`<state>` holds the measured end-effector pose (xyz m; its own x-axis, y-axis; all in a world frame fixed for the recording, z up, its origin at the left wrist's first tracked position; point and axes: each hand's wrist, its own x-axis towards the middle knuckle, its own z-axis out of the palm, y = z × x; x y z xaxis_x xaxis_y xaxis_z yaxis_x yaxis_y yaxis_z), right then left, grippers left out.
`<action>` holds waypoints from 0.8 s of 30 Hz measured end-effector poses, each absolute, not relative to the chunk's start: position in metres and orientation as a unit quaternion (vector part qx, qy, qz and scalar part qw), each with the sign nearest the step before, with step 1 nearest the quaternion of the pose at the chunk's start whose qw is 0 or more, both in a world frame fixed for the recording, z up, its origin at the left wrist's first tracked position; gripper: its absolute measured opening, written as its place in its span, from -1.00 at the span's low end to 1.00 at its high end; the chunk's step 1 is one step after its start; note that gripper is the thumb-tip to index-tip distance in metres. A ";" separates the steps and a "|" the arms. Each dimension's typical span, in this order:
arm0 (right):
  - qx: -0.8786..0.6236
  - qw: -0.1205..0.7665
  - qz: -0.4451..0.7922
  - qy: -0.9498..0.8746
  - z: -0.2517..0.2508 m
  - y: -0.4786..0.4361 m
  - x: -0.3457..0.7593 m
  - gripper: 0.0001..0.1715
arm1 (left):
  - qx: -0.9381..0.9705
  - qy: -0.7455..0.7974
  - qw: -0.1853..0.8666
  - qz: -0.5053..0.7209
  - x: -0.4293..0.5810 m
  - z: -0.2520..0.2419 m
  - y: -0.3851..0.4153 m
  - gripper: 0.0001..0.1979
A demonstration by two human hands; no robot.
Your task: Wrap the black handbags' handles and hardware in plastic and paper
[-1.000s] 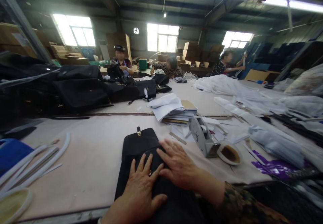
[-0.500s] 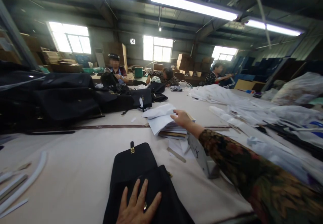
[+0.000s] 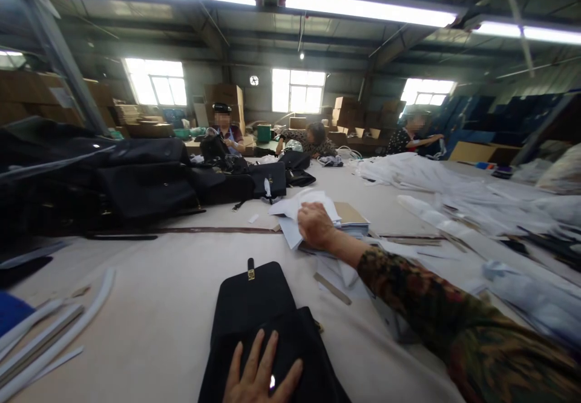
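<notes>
A black bag (image 3: 254,297) with its flap laid open lies in front of me, a gold clasp on the flap's strap. My left hand (image 3: 261,373) rests flat on the bag's body, fingers spread. Farther off, my right hand (image 3: 314,224) is curled over the white sheets of paper (image 3: 288,206) on top of a loose stack, a sheet pinched in it; the fingertips are partly hidden. A pile of brown-topped sheets (image 3: 351,214) sits just right of that hand.
Many black bags (image 3: 145,179) are heaped at the back left. White strips (image 3: 102,297) lie at the left. White wrapping material (image 3: 403,170) covers the table's right side. Several people sit across the table, one person (image 3: 224,134) with a dark bag.
My right hand has gone from reaching with its fingers on the top sheet to closing over it, and the paper has bent. The left hand stays on the bag; the view has shifted left.
</notes>
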<state>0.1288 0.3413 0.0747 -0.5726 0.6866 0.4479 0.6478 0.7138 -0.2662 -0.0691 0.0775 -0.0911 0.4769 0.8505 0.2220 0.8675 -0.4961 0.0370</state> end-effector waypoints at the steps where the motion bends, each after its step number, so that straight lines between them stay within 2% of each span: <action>1: -0.327 0.252 0.040 -0.910 0.070 0.316 0.126 -0.91 | -0.855 -0.505 0.011 -0.119 -0.069 -0.087 0.076 -0.30; 4: -0.181 0.207 0.068 -0.959 0.057 0.233 0.124 -0.86 | -0.804 -0.524 -0.140 -0.244 -0.073 -0.063 0.069 -0.44; 7: -0.082 0.153 0.065 -0.983 0.051 0.161 0.133 -0.81 | -0.597 -0.570 -0.363 -0.432 -0.077 -0.026 0.059 -0.51; 9: -0.063 0.128 0.060 -0.988 0.049 0.130 0.140 -0.82 | -0.435 -0.566 -0.447 -0.539 -0.077 -0.005 0.056 -0.45; 11: -0.044 0.103 0.057 -0.992 0.047 0.113 0.143 -0.81 | -0.401 -0.550 -0.479 -0.554 -0.073 0.009 0.057 -0.37; 13: -0.036 0.077 0.070 -0.994 0.041 0.104 0.144 -0.82 | -0.440 -0.568 -0.464 -0.518 -0.065 0.014 0.060 -0.27; 15: -0.052 0.053 0.102 -0.992 0.035 0.100 0.143 -0.86 | -0.494 -0.627 -0.392 -0.457 -0.057 0.012 0.065 -0.19; 17: -0.077 0.056 0.131 -0.987 0.031 0.099 0.144 -0.85 | -0.530 -0.693 -0.286 -0.396 -0.052 0.007 0.069 -0.23; 19: -0.103 0.103 0.135 -0.980 0.032 0.101 0.147 -0.81 | -0.540 -0.730 -0.218 -0.359 -0.052 0.003 0.072 -0.32; 22: -0.174 0.181 0.083 -0.964 0.037 0.114 0.159 -0.60 | -0.496 -0.757 -0.210 -0.369 -0.060 -0.001 0.072 -0.39; 24: -0.254 0.201 0.027 -0.946 0.035 0.131 0.174 -0.41 | -0.462 -0.771 -0.215 -0.384 -0.065 -0.002 0.069 -0.42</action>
